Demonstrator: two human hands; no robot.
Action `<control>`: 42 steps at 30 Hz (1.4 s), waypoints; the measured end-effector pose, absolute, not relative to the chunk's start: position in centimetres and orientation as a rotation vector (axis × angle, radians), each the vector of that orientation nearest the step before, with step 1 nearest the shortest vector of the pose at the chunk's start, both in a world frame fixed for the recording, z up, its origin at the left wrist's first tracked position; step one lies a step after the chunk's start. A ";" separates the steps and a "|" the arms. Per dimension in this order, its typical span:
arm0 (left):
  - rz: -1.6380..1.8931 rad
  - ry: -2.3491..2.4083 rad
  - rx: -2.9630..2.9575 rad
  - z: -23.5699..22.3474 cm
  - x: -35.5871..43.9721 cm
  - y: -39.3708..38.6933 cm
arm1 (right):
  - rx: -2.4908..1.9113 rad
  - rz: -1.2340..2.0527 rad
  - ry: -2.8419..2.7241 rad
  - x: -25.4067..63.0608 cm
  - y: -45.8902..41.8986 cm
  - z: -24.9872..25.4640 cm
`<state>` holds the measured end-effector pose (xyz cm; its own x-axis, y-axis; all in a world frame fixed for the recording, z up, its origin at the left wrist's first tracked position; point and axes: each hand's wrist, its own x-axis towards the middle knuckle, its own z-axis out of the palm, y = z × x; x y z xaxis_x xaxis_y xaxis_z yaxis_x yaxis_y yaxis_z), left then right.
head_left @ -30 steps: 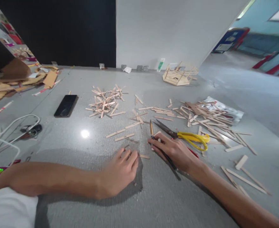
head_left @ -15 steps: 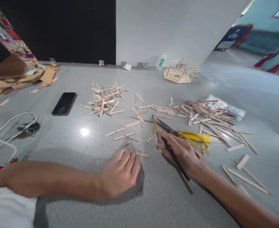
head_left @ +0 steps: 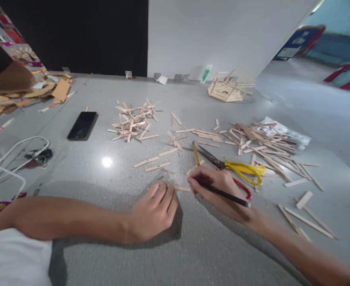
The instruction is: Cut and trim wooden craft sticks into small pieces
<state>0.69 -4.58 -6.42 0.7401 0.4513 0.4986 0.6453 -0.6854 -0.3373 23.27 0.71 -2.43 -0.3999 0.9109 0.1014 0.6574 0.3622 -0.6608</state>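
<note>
My left hand (head_left: 155, 212) rests on the table with its fingers curled over one end of a popsicle stick (head_left: 181, 188); the stick's other end sticks out to the right. In my right hand (head_left: 215, 188) is a slim black pencil (head_left: 225, 194), its rear end pointing right. Its tip is hidden by the fingers, just right of the stick's bare end. Scissors (head_left: 212, 157) with a yellow and a red handle lie beyond my right hand, partly covered by it. Beside their blades lies a narrow yellow tool (head_left: 196, 154) with a dark tip.
Loose sticks form a heap (head_left: 135, 121) at centre left and a larger pile (head_left: 267, 143) by a plastic packet (head_left: 296, 135) at right. A stick-built frame (head_left: 230, 89) and a green-white tube (head_left: 205, 74) stand near the back panel. A phone (head_left: 83, 125) and white cable (head_left: 18, 149) lie left.
My right hand has moved slightly left and toward me, nearer the stick under my left hand, and the pencil lies flatter. The left hand stays nearly in place.
</note>
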 end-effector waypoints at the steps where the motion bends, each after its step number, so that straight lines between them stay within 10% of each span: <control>1: -0.521 -0.824 -2.438 -6.4 0.7 -4.6 | -1.374 0.888 -2.127 22.9 0.7 -2.4; 8: -0.500 -0.799 -2.428 -6.4 0.6 -4.6 | -1.304 1.490 -1.728 20.8 1.3 -5.1; 42: -0.362 -1.063 -2.872 -4.6 -0.4 -1.1 | -1.365 0.547 -1.909 22.9 2.3 -6.1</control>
<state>-0.40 -1.08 -4.57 0.7350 0.6348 0.2382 0.6485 -0.7608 0.0267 22.86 2.34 -6.13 -0.1842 0.9343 0.3051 0.6306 0.3504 -0.6925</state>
